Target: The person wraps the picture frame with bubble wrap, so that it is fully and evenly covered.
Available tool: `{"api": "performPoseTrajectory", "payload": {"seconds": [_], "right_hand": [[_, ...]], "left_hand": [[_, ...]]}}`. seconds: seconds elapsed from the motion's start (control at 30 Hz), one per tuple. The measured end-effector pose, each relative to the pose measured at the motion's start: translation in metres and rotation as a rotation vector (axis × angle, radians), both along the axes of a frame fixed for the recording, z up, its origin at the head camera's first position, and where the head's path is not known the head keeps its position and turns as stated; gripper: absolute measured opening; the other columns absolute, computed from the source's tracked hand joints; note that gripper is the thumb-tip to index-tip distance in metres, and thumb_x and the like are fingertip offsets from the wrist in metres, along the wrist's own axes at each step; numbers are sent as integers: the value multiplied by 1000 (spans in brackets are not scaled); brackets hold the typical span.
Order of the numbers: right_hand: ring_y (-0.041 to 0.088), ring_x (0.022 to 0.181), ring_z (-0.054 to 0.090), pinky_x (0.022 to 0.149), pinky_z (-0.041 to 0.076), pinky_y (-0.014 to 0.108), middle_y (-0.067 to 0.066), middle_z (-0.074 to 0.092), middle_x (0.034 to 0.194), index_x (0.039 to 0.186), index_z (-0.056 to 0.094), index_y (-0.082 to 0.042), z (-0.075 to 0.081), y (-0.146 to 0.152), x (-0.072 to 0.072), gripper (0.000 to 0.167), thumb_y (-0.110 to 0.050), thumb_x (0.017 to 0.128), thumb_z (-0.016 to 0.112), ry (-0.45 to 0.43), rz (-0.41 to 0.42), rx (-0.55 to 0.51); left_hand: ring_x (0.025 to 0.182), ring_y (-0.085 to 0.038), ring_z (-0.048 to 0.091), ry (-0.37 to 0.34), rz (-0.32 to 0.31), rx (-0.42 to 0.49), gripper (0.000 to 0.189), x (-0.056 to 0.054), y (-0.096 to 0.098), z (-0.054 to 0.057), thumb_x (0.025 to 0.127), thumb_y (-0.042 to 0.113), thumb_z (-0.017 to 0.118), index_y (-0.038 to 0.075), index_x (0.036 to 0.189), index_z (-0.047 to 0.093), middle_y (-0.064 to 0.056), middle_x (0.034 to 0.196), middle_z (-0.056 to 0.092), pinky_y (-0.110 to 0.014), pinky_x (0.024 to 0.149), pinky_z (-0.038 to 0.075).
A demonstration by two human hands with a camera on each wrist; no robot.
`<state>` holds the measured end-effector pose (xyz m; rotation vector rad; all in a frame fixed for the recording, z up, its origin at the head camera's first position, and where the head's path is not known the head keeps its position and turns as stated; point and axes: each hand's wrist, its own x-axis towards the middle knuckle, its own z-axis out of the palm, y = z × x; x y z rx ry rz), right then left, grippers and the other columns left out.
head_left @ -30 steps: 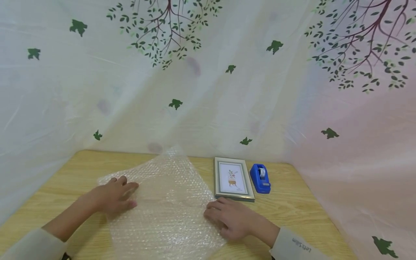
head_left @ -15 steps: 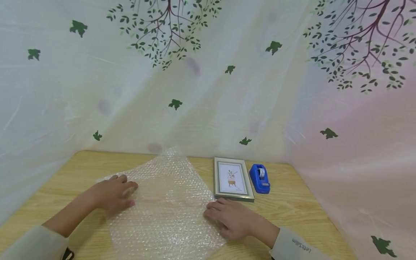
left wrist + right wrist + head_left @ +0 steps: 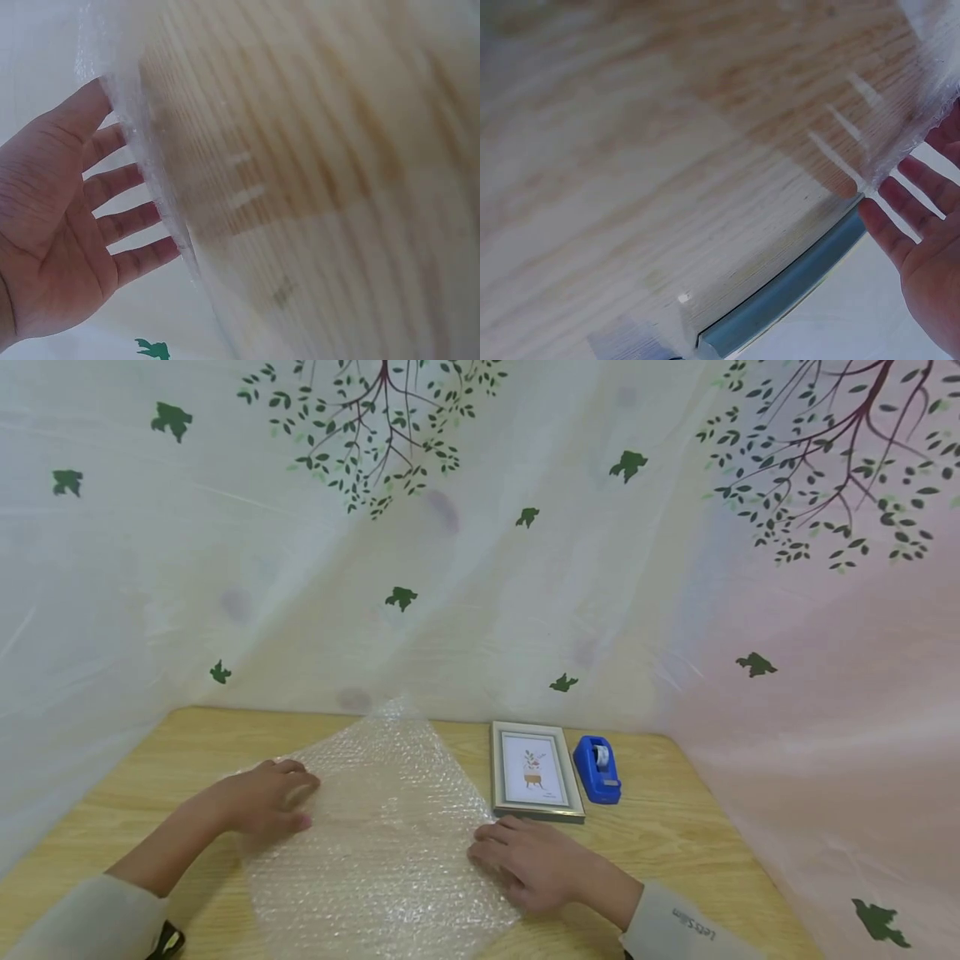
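Note:
A sheet of clear bubble wrap (image 3: 375, 852) lies on the wooden table, one corner pointing to the back. On its left side rests my left hand (image 3: 262, 797); in the left wrist view this hand (image 3: 82, 202) has its fingers spread and fairly straight, their tips on the wrap. My right hand (image 3: 532, 864) rests on the wrap's right edge, just in front of a picture frame (image 3: 536, 770) lying face up. The right wrist view shows that hand (image 3: 930, 240) with extended fingers touching the wrap (image 3: 930, 105), near the frame's edge (image 3: 795, 277).
A blue tape dispenser (image 3: 598, 770) with a roll in it stands to the right of the frame. Behind the table (image 3: 675, 835) hangs a pale curtain (image 3: 480, 560) printed with leaves and branches.
The left wrist and sleeve have shifted slightly right, and the left fingers lie a little flatter. My right hand, the wrap, frame and dispenser keep their places; the view has drifted slightly.

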<state>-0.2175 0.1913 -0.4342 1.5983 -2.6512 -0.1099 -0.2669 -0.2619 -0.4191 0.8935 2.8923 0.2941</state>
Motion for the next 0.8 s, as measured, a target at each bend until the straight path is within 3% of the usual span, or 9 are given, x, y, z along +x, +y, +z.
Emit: {"api": "performPoseTrajectory", "payload": {"seconds": [0.33,0.5,0.63,0.8], "right_hand": [[23,136,51,111,43,41,3,55,147,144,54,-21,3,2,-1,53,-18,91,62,-33,-31,11],[23,135,51,110,44,42,1,55,147,144,54,-22,5,3,0,55,-18,91,64,-46,-48,18],[23,132,53,109,45,44,1,58,142,141,56,-22,8,6,-3,54,-21,88,64,2,-68,13],[24,128,57,107,46,45,3,62,138,137,61,-17,17,10,-10,44,-24,94,58,65,-133,-10]], "left_hand": [[113,-55,54,-52,26,49,60,3,-4,-1,84,45,82,8,128,64,-28,131,56,-68,93,46],[118,-58,51,-81,56,65,62,4,-2,0,82,43,85,8,128,64,-30,134,54,-69,96,43],[123,-61,47,-121,87,58,65,5,0,2,80,41,87,6,130,63,-32,137,52,-71,98,41],[124,-60,46,-154,120,59,66,7,3,6,77,36,89,7,130,63,-31,138,51,-72,98,41]]}}
